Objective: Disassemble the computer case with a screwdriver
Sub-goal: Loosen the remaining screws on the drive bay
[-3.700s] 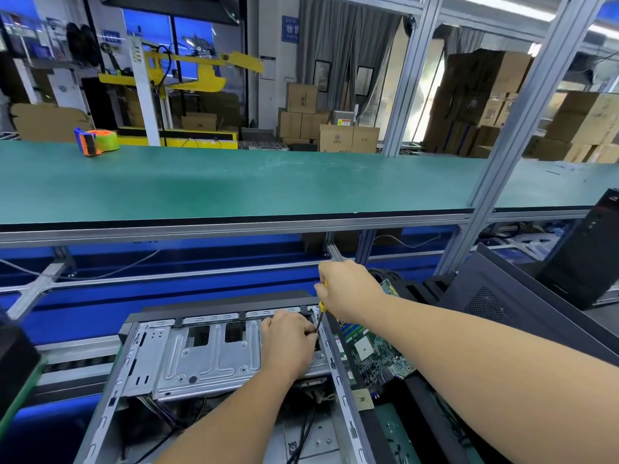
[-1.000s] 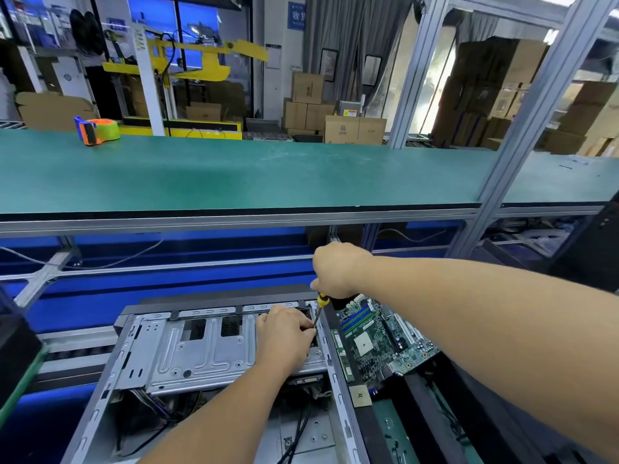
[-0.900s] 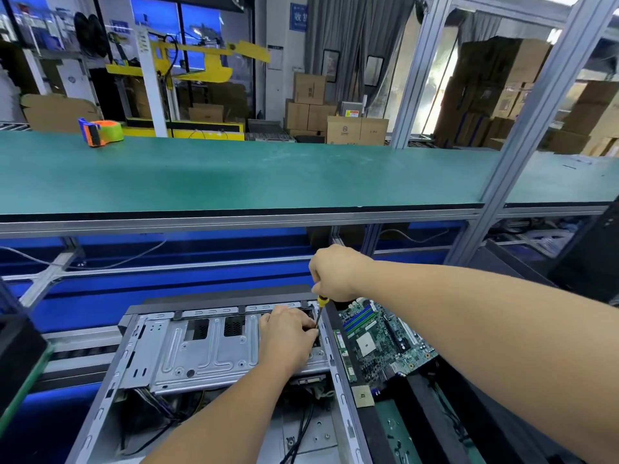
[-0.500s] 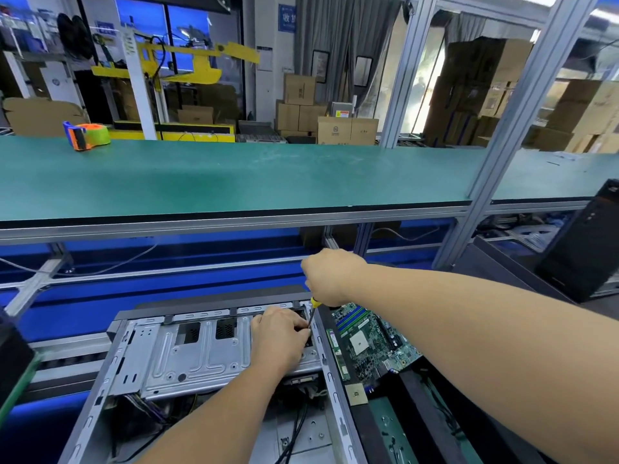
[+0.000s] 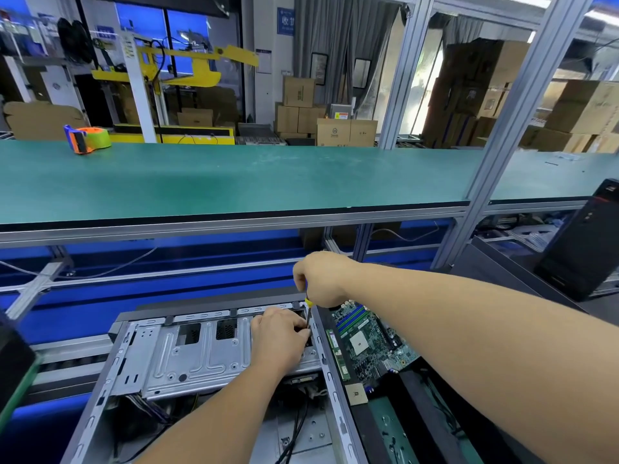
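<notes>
My right hand (image 5: 320, 279) keeps a closed grip on the screwdriver (image 5: 307, 309), tip down at the computer case (image 5: 214, 356) in front of me; my left hand (image 5: 279, 339) steadies its shaft. The case lies open, with a circuit board (image 5: 368, 343) just beside it, but the drive bracket (image 5: 197, 360) remains mounted.

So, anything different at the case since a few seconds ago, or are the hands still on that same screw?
Almost nothing. The right hand still grips the screwdriver upright at the far right corner of the computer case, and the left hand stays at its shaft on the metal drive bracket. The motherboard lies beside the case as before. The tape dispenser hasn't moved.
</notes>
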